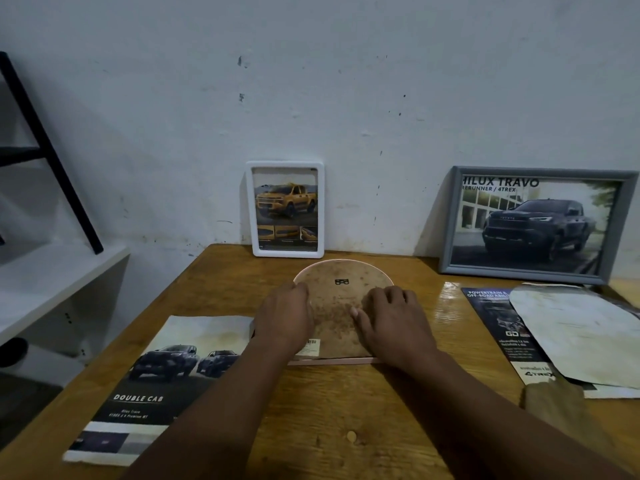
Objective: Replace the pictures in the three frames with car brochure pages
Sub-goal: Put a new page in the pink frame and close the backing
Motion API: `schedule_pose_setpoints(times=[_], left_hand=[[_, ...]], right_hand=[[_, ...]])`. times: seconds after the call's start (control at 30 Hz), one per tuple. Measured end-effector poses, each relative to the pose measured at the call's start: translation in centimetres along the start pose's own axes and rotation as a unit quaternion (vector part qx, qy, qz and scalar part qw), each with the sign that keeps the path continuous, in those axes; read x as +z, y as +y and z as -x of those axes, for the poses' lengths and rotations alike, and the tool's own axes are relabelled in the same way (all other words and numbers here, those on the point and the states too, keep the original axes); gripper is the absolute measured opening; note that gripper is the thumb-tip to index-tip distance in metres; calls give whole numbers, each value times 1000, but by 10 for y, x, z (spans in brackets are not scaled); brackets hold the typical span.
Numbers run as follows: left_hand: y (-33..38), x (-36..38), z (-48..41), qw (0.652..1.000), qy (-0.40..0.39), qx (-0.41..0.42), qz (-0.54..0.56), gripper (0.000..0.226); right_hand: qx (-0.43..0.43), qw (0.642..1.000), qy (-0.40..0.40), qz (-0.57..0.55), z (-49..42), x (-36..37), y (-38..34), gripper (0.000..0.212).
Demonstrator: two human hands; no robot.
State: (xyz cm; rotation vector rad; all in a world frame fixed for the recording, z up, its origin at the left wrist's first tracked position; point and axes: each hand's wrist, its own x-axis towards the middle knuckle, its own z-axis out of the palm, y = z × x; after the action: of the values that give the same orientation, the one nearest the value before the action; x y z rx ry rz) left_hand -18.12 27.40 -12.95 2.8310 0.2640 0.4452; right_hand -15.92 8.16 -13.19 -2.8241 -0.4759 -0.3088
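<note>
- From my remote seat I see 3 frames on the wooden surface (346, 410); I place everything against the arched frame (341, 282), which lies flat, face down, at the middle of the surface, its speckled brown backing up and its straight pink edge toward the person.
- The left hand (284, 320) sits at the left rim of the arched frame, fingers curled round that rim and gripping it.
- The right hand (393, 322) rests on the right half of the backing, knuckles raised, fingers bent down onto the board, thumb stretched flat toward the left; I cannot tell whether the fingertips pinch anything.
- A barcode sticker (311, 342) shows on the backing between the 2 wrists.
- Just behind the arched frame, the white frame (250, 209) stands upright against the wall (311, 81) and holds a page with a yellow pickup.
- Behind and well to the right, the grey frame (450, 220) leans on the wall, holding a "HILUX TRAVO" page with a dark pickup.
- Left of the arched frame, touching or just under its edge, lies the "DOUBLE CAB" page (166, 375), flat, showing 2 dark trucks.
- Right of the arched frame lies a dark "POWERTRAIN" page (498, 327), partly covered by a stained pale sheet (581, 330).
- Far left, off the surface, a white shelf (52, 278) is visible.
</note>
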Motion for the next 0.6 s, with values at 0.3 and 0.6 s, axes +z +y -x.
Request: schedule_pose_setpoints(times=[0.3, 0.6], left_hand=[[10, 5, 10, 1000, -22, 5, -18, 49], [14, 6, 1, 997, -34, 34, -66, 44]], right_hand=[[-29, 998, -19, 47, -9, 3, 9, 62], [-51, 985, -156, 43, -18, 0, 8, 64]])
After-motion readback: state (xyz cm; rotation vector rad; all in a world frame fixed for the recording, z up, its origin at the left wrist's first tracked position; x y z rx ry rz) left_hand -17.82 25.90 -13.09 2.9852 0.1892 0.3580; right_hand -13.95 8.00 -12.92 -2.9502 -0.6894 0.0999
